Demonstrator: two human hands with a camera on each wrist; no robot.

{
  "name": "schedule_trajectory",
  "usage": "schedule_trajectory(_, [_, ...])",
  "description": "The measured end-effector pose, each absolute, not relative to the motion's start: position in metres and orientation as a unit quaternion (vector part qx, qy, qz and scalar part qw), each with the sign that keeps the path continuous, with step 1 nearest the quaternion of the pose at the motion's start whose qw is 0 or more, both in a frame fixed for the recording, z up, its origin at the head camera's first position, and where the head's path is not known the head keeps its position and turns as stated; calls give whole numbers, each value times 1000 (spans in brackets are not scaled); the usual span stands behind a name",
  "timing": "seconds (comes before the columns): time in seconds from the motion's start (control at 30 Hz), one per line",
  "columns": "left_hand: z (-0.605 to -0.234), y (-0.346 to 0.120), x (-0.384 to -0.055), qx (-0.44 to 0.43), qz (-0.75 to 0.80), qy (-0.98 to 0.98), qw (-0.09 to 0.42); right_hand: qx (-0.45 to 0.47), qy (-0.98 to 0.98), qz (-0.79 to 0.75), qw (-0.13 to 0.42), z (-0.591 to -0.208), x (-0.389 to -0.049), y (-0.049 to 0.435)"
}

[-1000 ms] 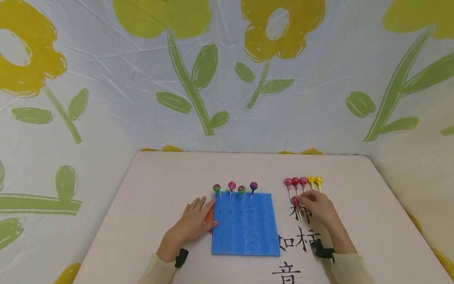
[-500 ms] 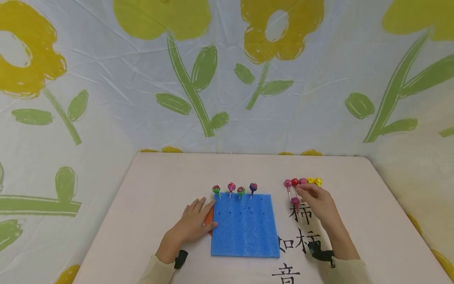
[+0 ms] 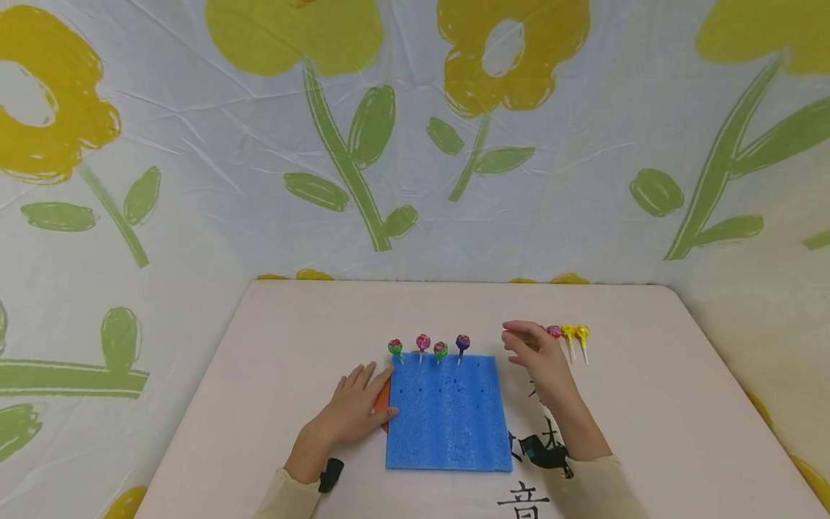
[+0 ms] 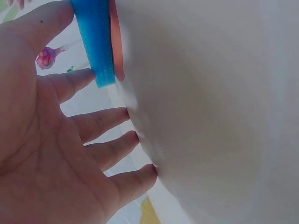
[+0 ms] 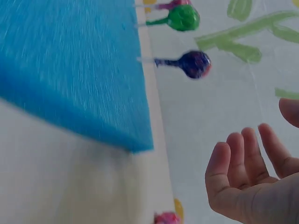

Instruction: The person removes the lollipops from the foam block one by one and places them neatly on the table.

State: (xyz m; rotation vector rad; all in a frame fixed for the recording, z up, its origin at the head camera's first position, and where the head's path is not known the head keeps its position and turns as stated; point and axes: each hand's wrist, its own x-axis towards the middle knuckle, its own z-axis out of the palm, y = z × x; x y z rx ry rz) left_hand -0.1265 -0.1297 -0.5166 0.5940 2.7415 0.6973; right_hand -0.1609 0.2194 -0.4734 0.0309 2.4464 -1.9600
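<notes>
A blue foam block (image 3: 447, 432) lies on the table with small holes in its top. Several wrapped lollipops stand in its far edge, among them a dark purple one (image 3: 462, 342) and a pink one (image 3: 423, 341). My left hand (image 3: 352, 409) is spread at the block's left side, thumb and index finger touching its edge, the other fingertips on the table. My right hand (image 3: 543, 364) is right of the block, fingers loosely bent and nothing between them in the right wrist view. It covers some of the loose lollipops; a pink one (image 3: 553, 331) peeks out beside it.
Two yellow lollipops (image 3: 575, 333) lie right of the right hand, sticks toward me. An orange piece (image 3: 382, 405) shows under the block's left edge. Black written characters (image 3: 524, 499) mark the table. A flower-patterned curtain (image 3: 415, 144) stands behind the table.
My right hand has drawn back from among the loose lollipops and shifted left toward the block, now hiding the ones at the left of the row. The left hand stays put.
</notes>
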Motion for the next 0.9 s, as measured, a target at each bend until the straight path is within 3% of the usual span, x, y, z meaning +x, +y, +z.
schedule_trajectory(0.37, [-518,-130,-124,200,239,941,130,32,705,-704,75,-488,-172,181])
schedule_trajectory(0.9, [-516,-130,-126,207,235,942,121,21,710,-698,93,-499,-172,166])
